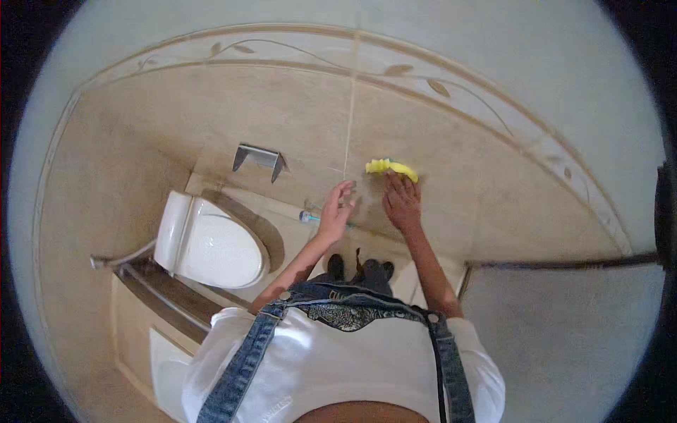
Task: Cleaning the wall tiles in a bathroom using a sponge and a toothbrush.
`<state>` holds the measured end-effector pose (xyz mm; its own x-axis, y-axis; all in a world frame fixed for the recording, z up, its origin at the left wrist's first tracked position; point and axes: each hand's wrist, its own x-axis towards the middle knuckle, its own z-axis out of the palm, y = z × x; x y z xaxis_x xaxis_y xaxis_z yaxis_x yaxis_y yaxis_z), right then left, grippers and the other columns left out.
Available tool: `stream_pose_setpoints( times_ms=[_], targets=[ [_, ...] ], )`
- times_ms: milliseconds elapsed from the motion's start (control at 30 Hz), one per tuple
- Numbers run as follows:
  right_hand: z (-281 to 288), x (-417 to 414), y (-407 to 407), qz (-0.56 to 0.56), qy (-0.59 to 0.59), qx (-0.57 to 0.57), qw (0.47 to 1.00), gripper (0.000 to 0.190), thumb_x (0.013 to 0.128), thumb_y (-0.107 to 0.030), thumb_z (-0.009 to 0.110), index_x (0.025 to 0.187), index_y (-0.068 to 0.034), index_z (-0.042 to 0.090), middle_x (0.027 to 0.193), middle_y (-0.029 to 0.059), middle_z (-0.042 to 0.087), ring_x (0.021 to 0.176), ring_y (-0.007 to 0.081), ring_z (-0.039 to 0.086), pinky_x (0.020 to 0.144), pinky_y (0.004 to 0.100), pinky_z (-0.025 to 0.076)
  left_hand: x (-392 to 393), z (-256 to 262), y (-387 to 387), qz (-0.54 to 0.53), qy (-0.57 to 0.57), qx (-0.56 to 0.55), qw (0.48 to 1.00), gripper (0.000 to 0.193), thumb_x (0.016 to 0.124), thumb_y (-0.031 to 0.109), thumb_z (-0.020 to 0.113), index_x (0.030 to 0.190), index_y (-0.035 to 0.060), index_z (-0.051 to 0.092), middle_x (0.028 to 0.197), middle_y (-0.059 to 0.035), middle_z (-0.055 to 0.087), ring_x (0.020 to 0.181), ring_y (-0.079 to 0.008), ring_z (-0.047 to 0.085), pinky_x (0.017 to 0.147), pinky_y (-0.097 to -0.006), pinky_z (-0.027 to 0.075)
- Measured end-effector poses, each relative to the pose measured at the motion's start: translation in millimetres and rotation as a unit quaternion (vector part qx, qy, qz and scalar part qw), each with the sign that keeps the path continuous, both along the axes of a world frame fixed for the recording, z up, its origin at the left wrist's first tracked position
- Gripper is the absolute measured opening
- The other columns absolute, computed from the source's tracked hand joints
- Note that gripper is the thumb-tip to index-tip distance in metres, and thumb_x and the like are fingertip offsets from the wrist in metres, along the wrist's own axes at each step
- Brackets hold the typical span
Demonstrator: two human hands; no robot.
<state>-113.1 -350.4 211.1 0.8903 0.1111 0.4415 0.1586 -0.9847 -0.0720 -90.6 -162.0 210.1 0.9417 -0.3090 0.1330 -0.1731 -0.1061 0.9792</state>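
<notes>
My right hand (403, 205) has its fingers on a yellow scrubber (394, 167), which lies along the beige tiled wall (296, 108). A small blue part shows at the scrubber's upper edge; whether it is a sponge or a brush I cannot tell. To the left, my left hand (337, 209) is raised before the wall, fingers slightly curled and apart, with nothing seen in it. Behind that wrist, low near the floor, is a slim object with a blue and white end (309, 216), partly hidden by the hand.
A metal toilet paper holder (259, 156) juts from the wall on the left. Below it stands a white toilet (219, 248) with its lid down. A metal rail (164, 296) runs beside a bathtub or shower edge at lower left. A dark-edged pale panel (560, 317) stands at right.
</notes>
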Motion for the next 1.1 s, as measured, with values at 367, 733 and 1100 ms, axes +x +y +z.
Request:
stream_pose_setpoints(
  times_ms=[367, 733, 1100],
  targets=[
    [64, 8, 30, 0.162, 0.031, 0.115, 0.98, 0.051, 0.082, -0.033, 0.042, 0.126, -0.007, 0.038, 0.134, 0.0135, 0.03, 0.124, 0.0347, 0.026, 0.101, 0.0453, 0.017, -14, -1, -58, 0.077, -0.222, 0.055, 0.97, 0.063, 0.087, 0.035, 0.038, 0.134, -0.0001, 0.014, 0.14, -0.0165, 0.012, 0.129, -0.0289, 0.013, 0.105, -0.0373, 0.01],
    [84, 12, 1, 0.292, 0.112, 0.359, 0.88, 0.048, 0.088, -0.038, 0.036, 0.114, 0.001, 0.044, 0.128, 0.0245, 0.034, 0.121, 0.0386, 0.029, 0.099, 0.0462, 0.023, 5, 23, -90, 0.277, -0.271, 0.124, 0.913, 0.064, 0.086, 0.045, 0.031, 0.131, -0.0001, 0.024, 0.135, -0.022, 0.019, 0.126, -0.0365, 0.017, 0.103, -0.0436, 0.013],
    [132, 4, -1, 0.378, 0.051, 0.363, 0.85, 0.043, 0.072, -0.011, 0.046, 0.114, 0.0, 0.046, 0.129, 0.0244, 0.033, 0.123, 0.0394, 0.026, 0.1, 0.046, 0.022, 23, 21, -96, 0.284, -0.295, 0.281, 0.868, 0.065, 0.082, 0.038, 0.042, 0.132, 0.0025, 0.022, 0.137, -0.0202, 0.018, 0.127, -0.0357, 0.015, 0.103, -0.0474, 0.011]
  ],
)
